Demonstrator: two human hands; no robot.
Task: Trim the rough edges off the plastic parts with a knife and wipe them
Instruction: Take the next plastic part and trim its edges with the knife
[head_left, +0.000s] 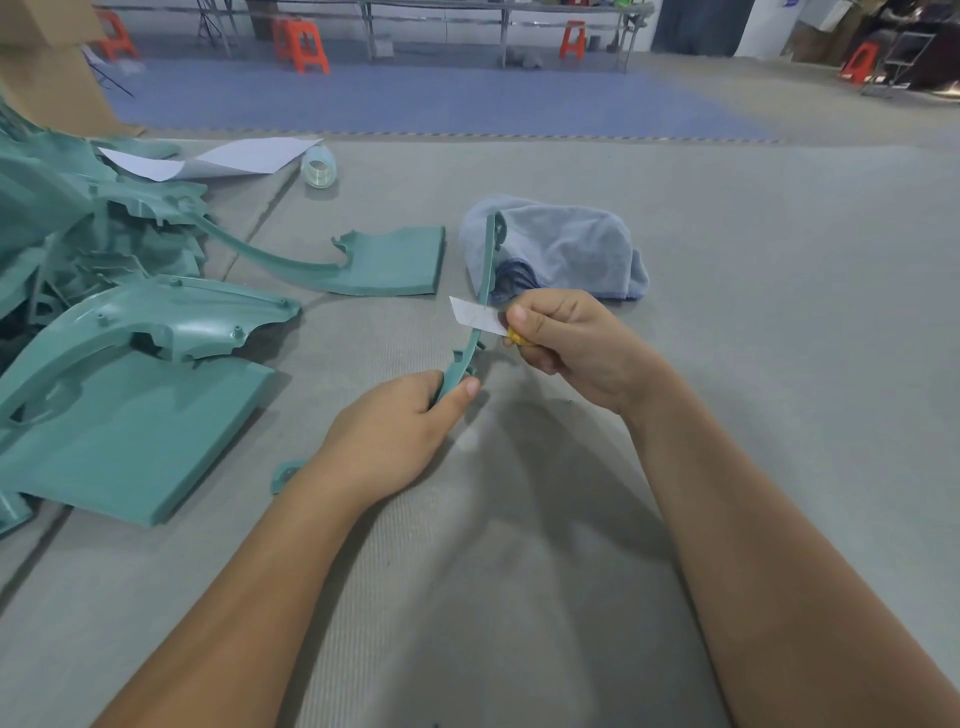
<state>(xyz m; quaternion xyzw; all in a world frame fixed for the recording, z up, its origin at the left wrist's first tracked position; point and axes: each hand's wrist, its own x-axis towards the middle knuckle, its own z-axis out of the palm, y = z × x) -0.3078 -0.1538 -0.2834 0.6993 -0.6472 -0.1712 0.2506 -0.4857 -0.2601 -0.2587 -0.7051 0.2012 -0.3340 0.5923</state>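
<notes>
Gripping the lower end of a teal plastic trim strip (487, 270) between thumb and curled fingers, our left hand (400, 431) keeps the part standing up off the grey ribbed mat (519, 597), its thin edge turned toward us and its upper tip rising in front of the grey-blue cloth (566, 249). Our right hand (566, 348), just to the right of the strip, is clenched round the yellow handle of a utility knife (480, 318), thumb on top, and the pale blade crosses the strip's edge about midway up, touching it. Beyond the knuckles of that hand the cloth lies bunched on the mat, close by. Left of our left hand sits a large teal panel (135, 415) with a moulded arch, well apart from the fingers, and a heap of more teal parts (78, 223) behind it; a flat piece with a long curved arm (384, 260) lies just ahead of that hand, left of the cloth. Near us, between and below our forearms, the mat is bare; to the right of our right hand it runs on open. Farther out lie a sheet of paper (234, 156) and a roll of clear tape (319, 166), then blue flooring, orange stools (301, 44) and metal-legged benches (498, 21).
</notes>
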